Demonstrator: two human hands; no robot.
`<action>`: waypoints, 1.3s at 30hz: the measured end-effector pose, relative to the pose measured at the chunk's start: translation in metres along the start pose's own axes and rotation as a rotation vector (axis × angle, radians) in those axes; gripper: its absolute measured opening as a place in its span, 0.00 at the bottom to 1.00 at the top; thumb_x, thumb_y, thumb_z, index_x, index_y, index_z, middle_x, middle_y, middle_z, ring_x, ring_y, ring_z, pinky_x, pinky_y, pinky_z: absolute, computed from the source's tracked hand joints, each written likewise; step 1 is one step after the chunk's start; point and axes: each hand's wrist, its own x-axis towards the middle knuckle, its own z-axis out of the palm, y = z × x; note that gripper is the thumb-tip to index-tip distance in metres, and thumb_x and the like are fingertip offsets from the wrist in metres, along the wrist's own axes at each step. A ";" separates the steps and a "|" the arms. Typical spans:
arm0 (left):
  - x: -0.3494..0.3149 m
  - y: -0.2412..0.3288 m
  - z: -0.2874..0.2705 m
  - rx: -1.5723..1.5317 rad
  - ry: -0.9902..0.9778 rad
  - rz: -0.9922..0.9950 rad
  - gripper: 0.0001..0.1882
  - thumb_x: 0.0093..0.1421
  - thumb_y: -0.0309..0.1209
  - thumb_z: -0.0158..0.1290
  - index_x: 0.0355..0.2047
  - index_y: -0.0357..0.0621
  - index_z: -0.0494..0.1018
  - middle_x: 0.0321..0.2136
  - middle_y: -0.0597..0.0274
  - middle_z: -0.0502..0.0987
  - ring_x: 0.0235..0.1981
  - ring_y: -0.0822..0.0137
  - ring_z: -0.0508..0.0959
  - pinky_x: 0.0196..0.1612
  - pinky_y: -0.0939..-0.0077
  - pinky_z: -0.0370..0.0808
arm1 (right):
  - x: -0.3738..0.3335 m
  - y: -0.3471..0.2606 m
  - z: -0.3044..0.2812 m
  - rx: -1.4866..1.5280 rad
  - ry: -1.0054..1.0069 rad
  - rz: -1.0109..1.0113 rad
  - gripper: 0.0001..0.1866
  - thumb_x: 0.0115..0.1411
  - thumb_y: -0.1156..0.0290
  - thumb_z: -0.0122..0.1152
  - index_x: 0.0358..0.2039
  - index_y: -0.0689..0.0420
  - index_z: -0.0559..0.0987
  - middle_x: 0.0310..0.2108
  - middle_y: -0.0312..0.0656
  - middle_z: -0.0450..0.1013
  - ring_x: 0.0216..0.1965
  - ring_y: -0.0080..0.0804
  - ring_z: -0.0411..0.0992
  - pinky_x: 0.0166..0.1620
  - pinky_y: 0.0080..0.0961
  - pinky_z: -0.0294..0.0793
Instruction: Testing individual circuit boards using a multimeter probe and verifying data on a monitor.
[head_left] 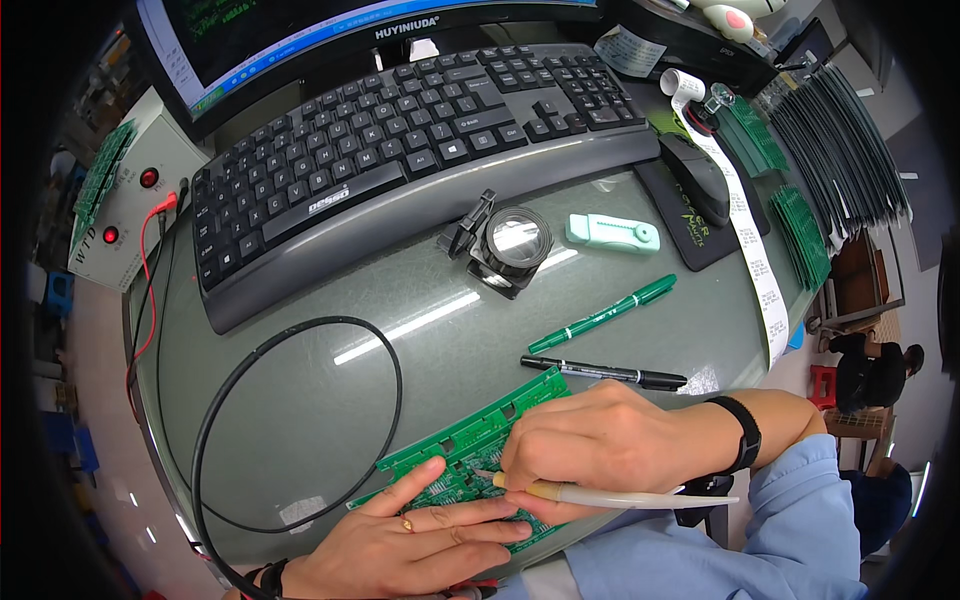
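Observation:
A green circuit board lies at the table's front edge, partly covered by both hands. My left hand rests flat on its near left part, fingers stretched out and apart, a ring on one of them. My right hand is closed round a slim tool with a pale, tapering handle. The tool's thin metal tip points left, at the board's components, close to my left fingers; I cannot make out its exact kind. Just beyond the board lie a black marker and a green marker.
A black cable loops left of the board. Farther back are a magnifier loupe, a mint-green cutter, a keyboard and a mouse. A label strip hangs along the right, beside stacked green boards.

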 end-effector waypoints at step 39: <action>-0.002 -0.008 -0.003 0.126 -0.033 0.072 0.18 0.63 0.39 0.50 0.51 0.49 0.71 0.58 0.73 0.70 0.64 0.73 0.63 0.68 0.46 0.43 | -0.003 -0.016 -0.013 -0.367 -0.130 -0.147 0.11 0.49 0.70 0.63 0.35 0.56 0.77 0.35 0.38 0.72 0.30 0.27 0.71 0.24 0.19 0.69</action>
